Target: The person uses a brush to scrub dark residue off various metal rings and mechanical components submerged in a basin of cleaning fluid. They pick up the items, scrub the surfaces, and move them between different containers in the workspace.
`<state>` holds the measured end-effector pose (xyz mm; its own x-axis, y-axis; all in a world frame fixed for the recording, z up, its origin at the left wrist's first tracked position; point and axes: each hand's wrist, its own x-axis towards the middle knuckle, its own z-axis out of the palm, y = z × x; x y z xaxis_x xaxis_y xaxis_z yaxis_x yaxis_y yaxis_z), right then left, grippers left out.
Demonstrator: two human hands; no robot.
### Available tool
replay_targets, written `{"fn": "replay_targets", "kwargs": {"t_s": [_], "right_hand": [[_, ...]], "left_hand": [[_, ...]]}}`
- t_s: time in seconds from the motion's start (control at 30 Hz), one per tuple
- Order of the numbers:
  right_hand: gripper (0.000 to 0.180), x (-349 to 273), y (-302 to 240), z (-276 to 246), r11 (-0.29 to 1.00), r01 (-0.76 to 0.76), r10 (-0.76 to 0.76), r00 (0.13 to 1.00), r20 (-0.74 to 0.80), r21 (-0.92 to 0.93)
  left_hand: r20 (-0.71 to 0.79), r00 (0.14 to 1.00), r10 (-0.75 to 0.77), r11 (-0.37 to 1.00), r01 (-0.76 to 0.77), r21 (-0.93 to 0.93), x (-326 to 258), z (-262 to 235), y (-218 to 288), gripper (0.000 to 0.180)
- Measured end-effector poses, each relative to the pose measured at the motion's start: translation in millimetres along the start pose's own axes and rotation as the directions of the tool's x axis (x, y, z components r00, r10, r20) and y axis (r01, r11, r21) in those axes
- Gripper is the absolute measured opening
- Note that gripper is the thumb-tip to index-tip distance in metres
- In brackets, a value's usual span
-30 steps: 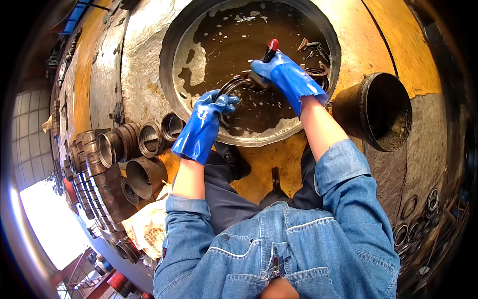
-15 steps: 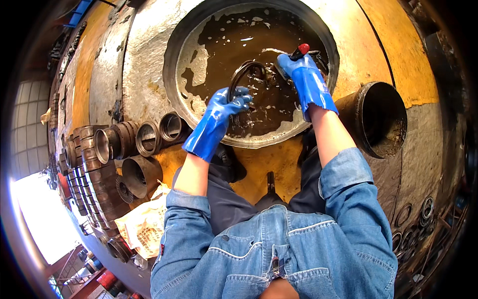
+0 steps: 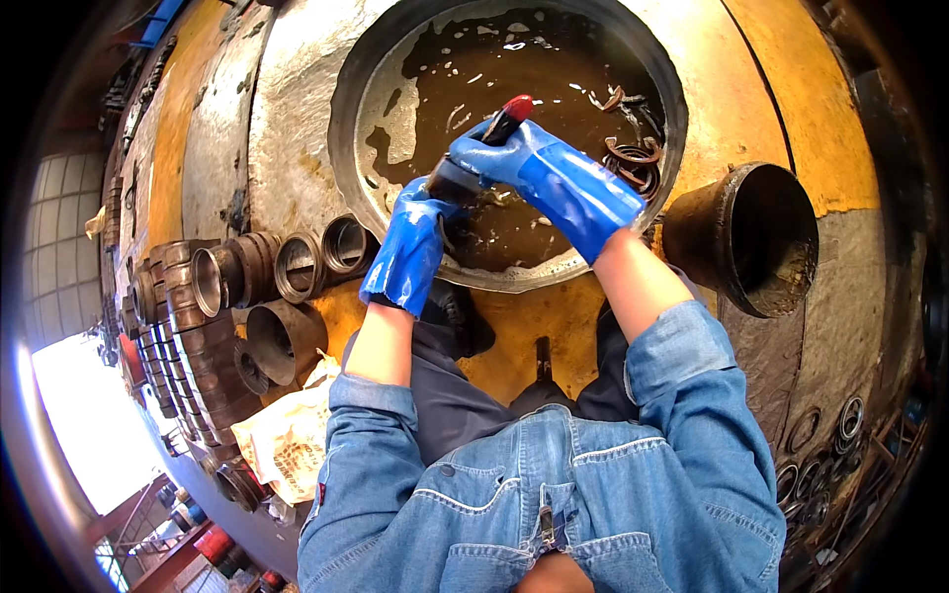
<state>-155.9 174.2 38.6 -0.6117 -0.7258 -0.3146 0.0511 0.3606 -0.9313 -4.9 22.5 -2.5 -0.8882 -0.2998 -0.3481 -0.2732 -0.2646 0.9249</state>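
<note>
My right hand, in a blue rubber glove, is closed around a brush with a black handle and red tip. Its dark bristle end points down to the left, against my left glove. My left hand, gloved the same, is curled over the near left part of a round basin. A dark metal ring is held there, now nearly hidden behind the gloves and brush. Murky brown liquid with patches of foam fills the basin. Several rings lie along its right side, partly under the liquid.
Right of the basin, a wide dark metal cylinder lies on its side. Several metal sleeves and stacked rings stand at the left, near a crumpled cream sack. More rings lie at the lower right.
My right hand has swung left with the brush, from the basin's right side to my left hand. My left hand has drawn slightly nearer to me, and its ring has dropped lower.
</note>
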Motion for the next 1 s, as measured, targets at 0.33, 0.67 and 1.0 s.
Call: {"fn": "replay_targets", "kwargs": {"t_s": [0.33, 0.67, 1.0], "right_hand": [[0.025, -4, 6, -39, 0.995, -0.086, 0.088, 0.995, -0.053, 0.045], [0.036, -4, 15, -44, 0.928, -0.330, 0.300, 0.937, -0.177, -0.173], [0.047, -10, 36, -57, 0.906, -0.408, 0.329, 0.843, -0.426, -0.108]], "left_hand": [[-0.019, 0.998, -0.061, 0.998, 0.061, 0.021, -5, 5, 7, 0.033], [0.082, 0.995, -0.065, 0.996, 0.059, 0.065, -11, 3, 10, 0.040], [0.100, 0.955, -0.279, 0.959, 0.272, 0.079, 10, 18, 10, 0.032]]}}
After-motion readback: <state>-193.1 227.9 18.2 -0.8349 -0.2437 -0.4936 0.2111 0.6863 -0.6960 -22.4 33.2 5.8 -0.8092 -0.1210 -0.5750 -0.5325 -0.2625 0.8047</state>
